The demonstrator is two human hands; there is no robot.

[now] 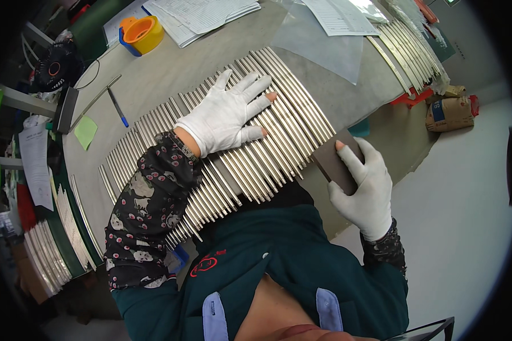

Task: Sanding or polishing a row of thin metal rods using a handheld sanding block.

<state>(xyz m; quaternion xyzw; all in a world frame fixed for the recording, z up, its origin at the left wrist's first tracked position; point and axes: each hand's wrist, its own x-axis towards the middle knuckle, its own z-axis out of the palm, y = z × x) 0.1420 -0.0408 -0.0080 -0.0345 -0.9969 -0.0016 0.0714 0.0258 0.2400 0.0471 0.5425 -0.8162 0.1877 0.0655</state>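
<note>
Many slim silver metal rods (290,102) lie side by side in a wide row across the grey table, their near ends sticking out past its front edge. My left hand (224,116), in a white glove with some bare fingertips, lies flat on the rods with its fingers spread. At the right end of the row, my right hand (367,184), gloved the same way, grips a dark grey flat block (338,159). The block is at the near ends of the rightmost rods; whether it presses on them I cannot tell.
Yellow tape rolls (143,35), paper sheets (205,17) and a clear plastic sheet (324,54) lie at the back. A blue pen (118,107) and a green note (86,132) are at left. More rods (407,54) sit far right; another bundle (46,256) lies lower left. A small black fan (56,67) stands far left.
</note>
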